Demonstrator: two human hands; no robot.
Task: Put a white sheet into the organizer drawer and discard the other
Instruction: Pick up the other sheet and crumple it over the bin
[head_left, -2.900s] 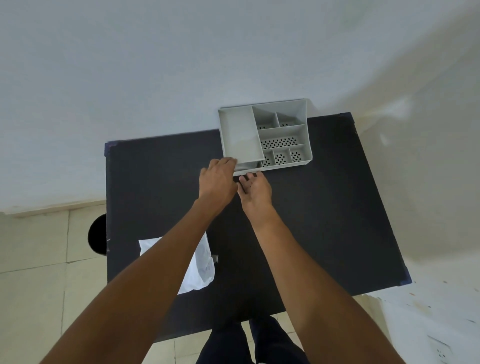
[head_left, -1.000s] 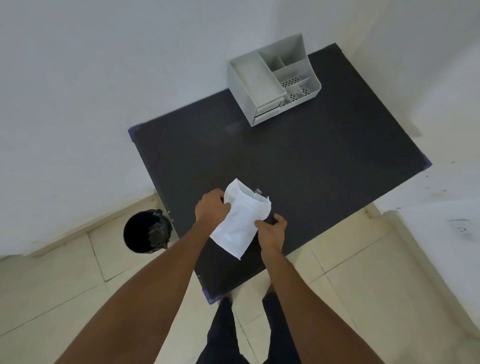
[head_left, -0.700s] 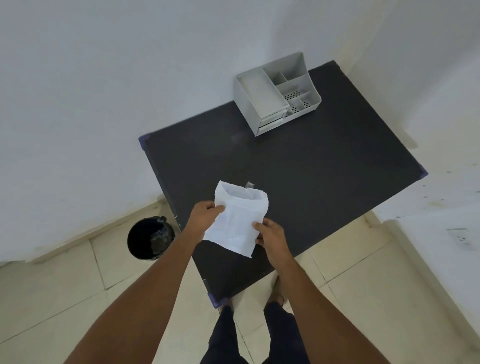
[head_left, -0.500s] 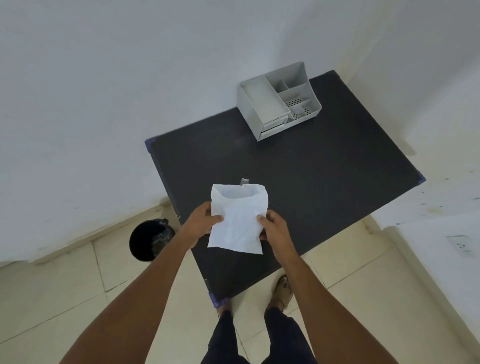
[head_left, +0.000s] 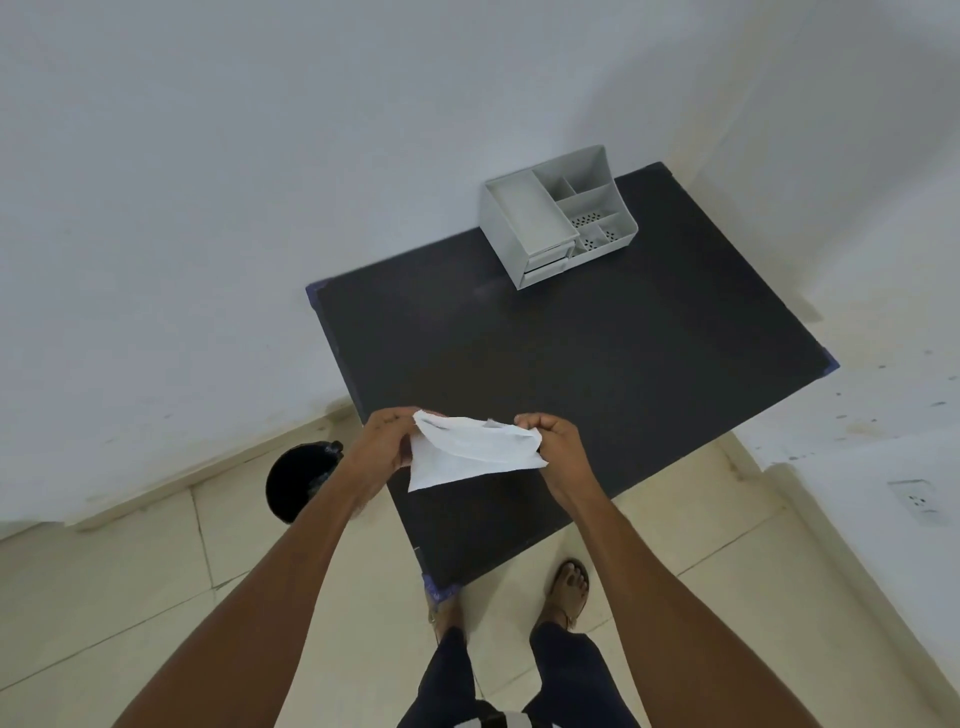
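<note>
Head camera view, looking down over my two bare forearms, which reach up from the bottom of the frame toward the middle. My left hand (head_left: 383, 441) pinches the left edge of a white sheet (head_left: 470, 453), fingers curled around it. My right hand (head_left: 558, 441) pinches the right edge of the same sheet, thumb and fingers pressed together on the paper. The sheet is held in the air between both hands, creased and partly folded over, with one corner hanging down toward the lower left. It sits just left of the frame's centre, above the near edge of a black table (head_left: 597, 364).

The table fills the middle of the frame, set at an angle, with blue tape at its corners. At its far side, in the upper right of the frame, stands a grey desk organizer (head_left: 558, 228), well apart from my hands. Its top has a flat tray section on the left and small open compartments on the right, some with perforated floors. Two shallow drawer fronts (head_left: 550, 262) show on its near face, and they look closed.

At the left, on the cream tiled floor (head_left: 130, 571) beside the table, sits a round black bin (head_left: 298, 480), partly hidden behind my left forearm. My sandalled feet (head_left: 570, 584) and dark trouser legs show at the bottom centre. White walls fill the upper part of the frame
</note>
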